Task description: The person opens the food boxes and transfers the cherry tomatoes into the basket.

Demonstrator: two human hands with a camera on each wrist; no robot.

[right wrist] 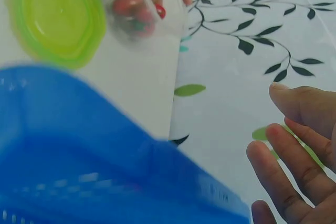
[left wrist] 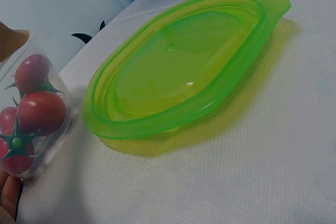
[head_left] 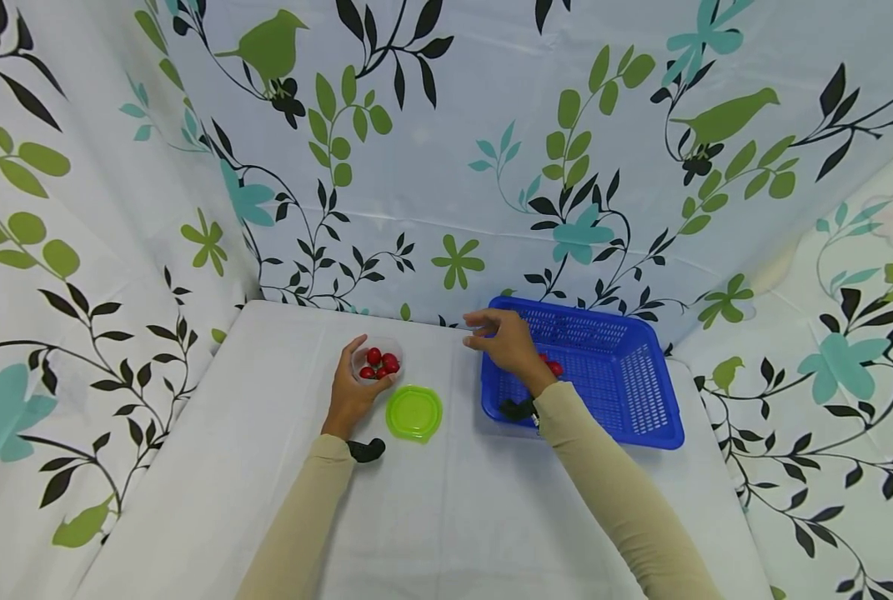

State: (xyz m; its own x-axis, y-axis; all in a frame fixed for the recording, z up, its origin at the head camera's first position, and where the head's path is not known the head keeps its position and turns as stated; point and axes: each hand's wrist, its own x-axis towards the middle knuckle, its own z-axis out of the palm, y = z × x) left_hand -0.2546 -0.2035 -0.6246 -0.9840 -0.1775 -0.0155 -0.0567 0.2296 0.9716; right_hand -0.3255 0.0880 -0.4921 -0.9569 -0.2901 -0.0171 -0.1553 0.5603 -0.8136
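Observation:
With thumb and fingers around its side, my left hand holds a clear plastic container on the white table. Several small red tomatoes with green stems lie in it, seen through its wall in the left wrist view. Just beside the container a green lid lies flat. My right hand is over the left rim of a blue plastic basket, fingers spread and relaxed. Nothing is between those fingers in the right wrist view. Inside the basket, partly behind the right wrist, are red tomatoes.
The white-covered table ends at a patterned cloth hanging behind it and on both sides. The basket stands at the right rear of the table, its raised walls beneath the right forearm.

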